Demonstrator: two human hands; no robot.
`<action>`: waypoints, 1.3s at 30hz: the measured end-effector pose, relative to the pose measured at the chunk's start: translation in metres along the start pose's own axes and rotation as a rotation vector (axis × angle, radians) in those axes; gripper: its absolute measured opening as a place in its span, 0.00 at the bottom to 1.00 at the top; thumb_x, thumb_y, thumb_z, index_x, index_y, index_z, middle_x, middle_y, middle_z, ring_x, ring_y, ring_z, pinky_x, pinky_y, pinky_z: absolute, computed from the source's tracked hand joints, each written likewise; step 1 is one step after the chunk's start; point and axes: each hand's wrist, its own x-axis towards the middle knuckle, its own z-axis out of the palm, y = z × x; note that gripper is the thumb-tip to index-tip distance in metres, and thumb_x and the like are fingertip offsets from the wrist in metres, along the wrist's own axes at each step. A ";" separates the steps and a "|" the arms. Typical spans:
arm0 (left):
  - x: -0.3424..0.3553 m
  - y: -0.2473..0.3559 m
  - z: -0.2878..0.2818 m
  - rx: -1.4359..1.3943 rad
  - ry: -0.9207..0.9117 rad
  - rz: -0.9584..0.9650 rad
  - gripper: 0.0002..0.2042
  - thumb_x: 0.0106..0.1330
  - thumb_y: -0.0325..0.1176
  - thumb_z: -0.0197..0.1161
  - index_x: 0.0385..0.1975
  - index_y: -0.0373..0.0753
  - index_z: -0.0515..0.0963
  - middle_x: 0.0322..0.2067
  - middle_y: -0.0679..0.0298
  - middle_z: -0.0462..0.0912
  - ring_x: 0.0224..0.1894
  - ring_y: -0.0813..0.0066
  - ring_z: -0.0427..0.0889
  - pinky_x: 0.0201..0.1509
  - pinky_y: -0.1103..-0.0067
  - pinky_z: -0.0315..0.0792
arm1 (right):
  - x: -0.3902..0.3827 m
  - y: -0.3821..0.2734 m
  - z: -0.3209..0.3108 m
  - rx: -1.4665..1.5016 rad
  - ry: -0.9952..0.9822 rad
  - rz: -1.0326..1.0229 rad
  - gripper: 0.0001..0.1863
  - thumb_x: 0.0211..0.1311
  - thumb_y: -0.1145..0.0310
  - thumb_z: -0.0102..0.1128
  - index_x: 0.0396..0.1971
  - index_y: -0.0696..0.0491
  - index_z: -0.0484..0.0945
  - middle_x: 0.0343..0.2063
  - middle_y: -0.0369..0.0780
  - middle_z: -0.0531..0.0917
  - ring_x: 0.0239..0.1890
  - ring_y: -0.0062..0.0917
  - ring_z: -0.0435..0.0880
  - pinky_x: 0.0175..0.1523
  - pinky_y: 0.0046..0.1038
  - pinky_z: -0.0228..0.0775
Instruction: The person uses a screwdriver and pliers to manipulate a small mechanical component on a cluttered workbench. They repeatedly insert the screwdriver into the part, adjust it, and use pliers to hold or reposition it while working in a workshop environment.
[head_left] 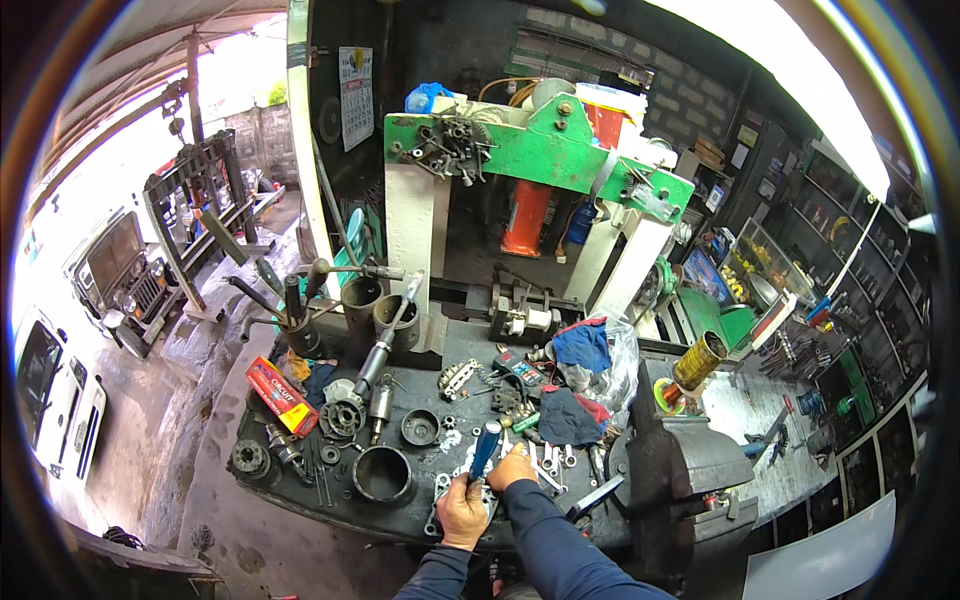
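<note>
My left hand (462, 515) is closed around the lower part of an upright blue-handled tool (486, 448), over a grey metal part with bolt holes (439, 500) on the dark bench. My right hand (515, 470) is just right of it, fingers curled; what they hold is hidden. Several wrenches (551, 458) lie right of my hands. A black metal ring (384, 478) and a smaller round cup (420, 427) sit to the left.
A red box (280, 395), tool-filled cans (300, 335) and rags (572, 420) crowd the bench (330, 520). A vise (690, 460) stands at the right. A green-and-white press frame (530, 140) rises behind; vehicles (130, 300) stand at the left.
</note>
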 end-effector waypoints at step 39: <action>-0.005 0.000 0.002 0.002 0.042 -0.030 0.15 0.77 0.42 0.63 0.43 0.33 0.80 0.26 0.49 0.84 0.29 0.42 0.85 0.32 0.61 0.74 | -0.126 -0.018 -0.214 0.114 -0.100 -1.263 0.44 0.64 0.75 0.61 0.81 0.54 0.56 0.61 0.57 0.80 0.57 0.50 0.85 0.65 0.41 0.76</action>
